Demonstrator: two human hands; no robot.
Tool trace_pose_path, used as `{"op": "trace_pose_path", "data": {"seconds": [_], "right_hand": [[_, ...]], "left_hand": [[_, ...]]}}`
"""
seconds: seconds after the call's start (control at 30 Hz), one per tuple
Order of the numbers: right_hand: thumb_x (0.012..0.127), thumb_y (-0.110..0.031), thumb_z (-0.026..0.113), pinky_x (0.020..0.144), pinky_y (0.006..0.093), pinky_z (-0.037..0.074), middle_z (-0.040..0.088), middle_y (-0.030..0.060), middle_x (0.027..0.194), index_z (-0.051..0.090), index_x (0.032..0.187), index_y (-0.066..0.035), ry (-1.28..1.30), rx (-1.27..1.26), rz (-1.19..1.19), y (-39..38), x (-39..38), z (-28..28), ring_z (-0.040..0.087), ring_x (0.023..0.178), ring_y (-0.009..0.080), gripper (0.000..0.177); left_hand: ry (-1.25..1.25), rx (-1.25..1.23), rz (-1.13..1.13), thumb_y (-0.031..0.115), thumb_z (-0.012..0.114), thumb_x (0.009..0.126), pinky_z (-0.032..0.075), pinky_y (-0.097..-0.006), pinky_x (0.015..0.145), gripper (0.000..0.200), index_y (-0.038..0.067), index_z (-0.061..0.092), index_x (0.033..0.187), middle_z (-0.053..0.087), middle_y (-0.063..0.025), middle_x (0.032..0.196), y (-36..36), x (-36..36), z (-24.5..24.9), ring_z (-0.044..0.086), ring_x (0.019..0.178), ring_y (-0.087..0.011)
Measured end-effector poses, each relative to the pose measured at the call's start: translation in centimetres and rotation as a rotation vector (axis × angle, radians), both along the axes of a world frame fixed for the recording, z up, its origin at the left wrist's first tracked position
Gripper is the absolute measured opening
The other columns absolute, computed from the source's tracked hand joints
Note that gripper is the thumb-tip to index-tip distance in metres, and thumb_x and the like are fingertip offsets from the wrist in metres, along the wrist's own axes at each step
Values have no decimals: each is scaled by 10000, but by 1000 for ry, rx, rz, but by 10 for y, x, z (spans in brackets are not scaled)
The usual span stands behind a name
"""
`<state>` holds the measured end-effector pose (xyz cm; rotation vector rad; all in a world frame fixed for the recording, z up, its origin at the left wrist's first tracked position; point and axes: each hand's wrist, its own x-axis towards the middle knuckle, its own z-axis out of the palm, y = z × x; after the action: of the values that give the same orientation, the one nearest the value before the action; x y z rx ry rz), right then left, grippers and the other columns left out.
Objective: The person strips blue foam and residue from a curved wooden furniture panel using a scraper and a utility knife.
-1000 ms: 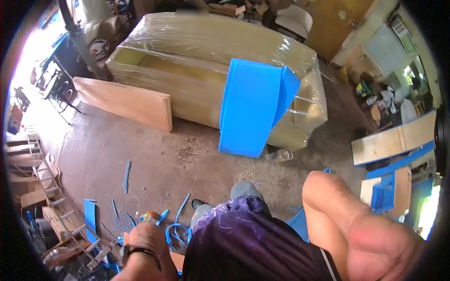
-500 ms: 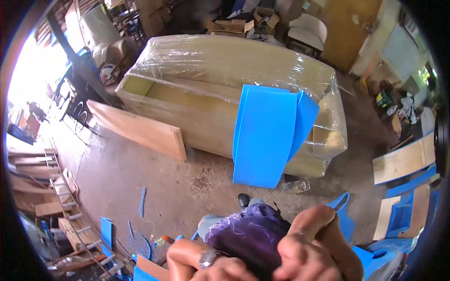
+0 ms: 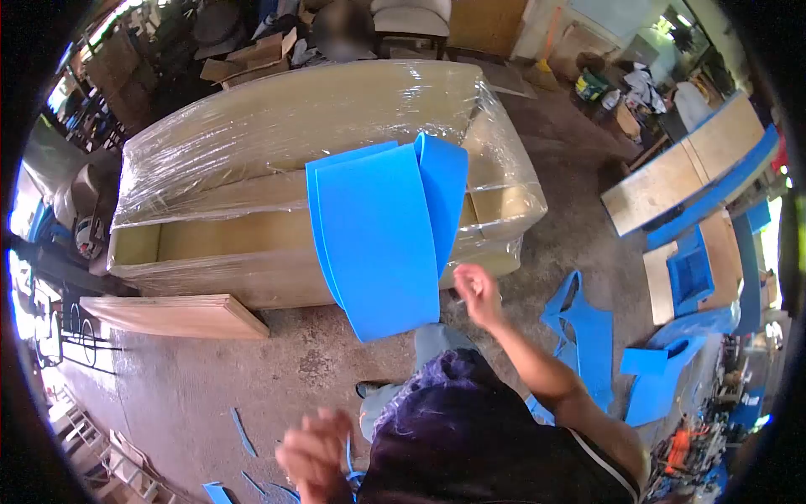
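My right hand [image 3: 477, 296] is held out just right of the lower edge of a folded blue foam sheet [image 3: 378, 235], with its fingers loosely bent and apart. Nothing shows in it, and a small gap seems to separate it from the sheet. The sheet lies draped over the seat and front of a sofa [image 3: 243, 181] wrapped in clear plastic film. Low on the left, my left hand [image 3: 315, 454] hangs above the floor, smeared by motion. Its fingers cannot be made out clearly, and no object is visible in it.
A wooden panel [image 3: 176, 317] leans by the sofa's left front. Cut blue foam pieces [image 3: 592, 340] lie on the floor to my right, near wooden frames [image 3: 693, 164] with blue padding. Thin blue strips [image 3: 243, 433] litter the floor at left. Another person sits or crouches behind the sofa.
My view has turned right and I stand closer to the sofa. My hands, earlier together before my chest, have parted: the right reaches forward by the foam sheet, the left swings out leftward.
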<state>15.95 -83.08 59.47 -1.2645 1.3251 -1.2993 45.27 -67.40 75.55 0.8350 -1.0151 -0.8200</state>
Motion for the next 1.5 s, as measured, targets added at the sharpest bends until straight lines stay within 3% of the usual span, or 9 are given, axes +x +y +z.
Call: {"op": "trace_pose_path", "data": {"seconds": [0.13, 0.33, 0.4, 0.53, 0.83, 0.97, 1.23, 1.37, 1.5], "right_hand": [[836, -338, 661, 573, 254, 451, 580, 21, 960, 466, 1190, -178, -274, 457, -325, -134, -115, -109, 571, 790, 117, 435], [787, -358, 671, 717, 399, 425, 479, 76, 1142, 427, 1276, -135, -51, 719, -132, -297, -233, -249, 481, 965, 243, 590], [786, -482, 641, 1045, 529, 265, 198, 126, 1505, 307, 1417, -143, -136, 821, 63, -316, -232, -270, 241, 1340, 400, 791], [587, -650, 729, 947, 430, 335, 243, 18, 1454, 250, 1425, -233, -19, 1002, 46, -347, -188, -299, 271, 1282, 272, 1052], [734, -514, 691, 744, 448, 486, 582, 138, 1146, 510, 1211, 0, 102, 696, 124, -379, -137, -350, 575, 951, 295, 724], [764, -493, 662, 767, 487, 491, 590, 295, 1050, 508, 1092, 178, 526, 228, -93, -346, -91, -194, 615, 872, 397, 763], [733, -531, 677, 694, 465, 500, 639, 273, 833, 646, 765, 130, 583, -109, -225, -376, -75, 0, 620, 758, 384, 663], [768, -465, 661, 690, 420, 510, 644, 218, 899, 639, 942, 96, 597, -95, -63, -505, -82, -2, 599, 747, 314, 588], [844, -277, 586, 826, 391, 498, 566, 191, 1184, 449, 1282, 40, 60, -520, -311, -473, -100, 185, 593, 959, 284, 557]], "left_hand": [[24, 477, 199, 170, 530, 922, 473, -309, 795, 251, 8, 562, 1112, 604, -96, 1058, -26, 10, -139, 599, 939, -190], [497, 1258, 1241, 302, 595, 882, 432, -275, 508, 275, 110, 604, 1079, 618, -40, 799, 229, -104, -394, 550, 588, -128], [200, 1663, 963, 308, 635, 840, 491, -353, 570, 321, 75, 628, 1061, 648, -88, 778, 271, -203, -372, 590, 599, -194], [62, 2024, 422, 469, 627, 798, 473, -355, 862, 509, 15, 652, 1027, 646, -171, 1077, 253, -316, -288, 612, 1024, -273], [462, 1856, 925, 433, 653, 794, 488, -334, 838, 555, 48, 573, 1185, 662, -133, 1050, 204, -397, -303, 633, 969, -231], [448, 1858, 1015, 400, 645, 811, 490, -333, 833, 493, 43, 597, 1149, 663, -137, 1036, 213, -406, -318, 635, 955, -234], [492, 1757, 1087, 395, 638, 817, 477, -345, 867, 482, 70, 587, 1168, 648, -147, 1075, 206, -379, -326, 619, 1001, -251], [468, 1679, 992, 402, 628, 819, 475, -353, 870, 484, 81, 582, 1180, 650, -143, 1072, 219, -360, -361, 622, 992, -253], [490, 1560, 1075, 397, 627, 824, 472, -352, 871, 489, 60, 578, 1175, 648, -148, 1066, 245, -334, -371, 618, 996, -251]]}}
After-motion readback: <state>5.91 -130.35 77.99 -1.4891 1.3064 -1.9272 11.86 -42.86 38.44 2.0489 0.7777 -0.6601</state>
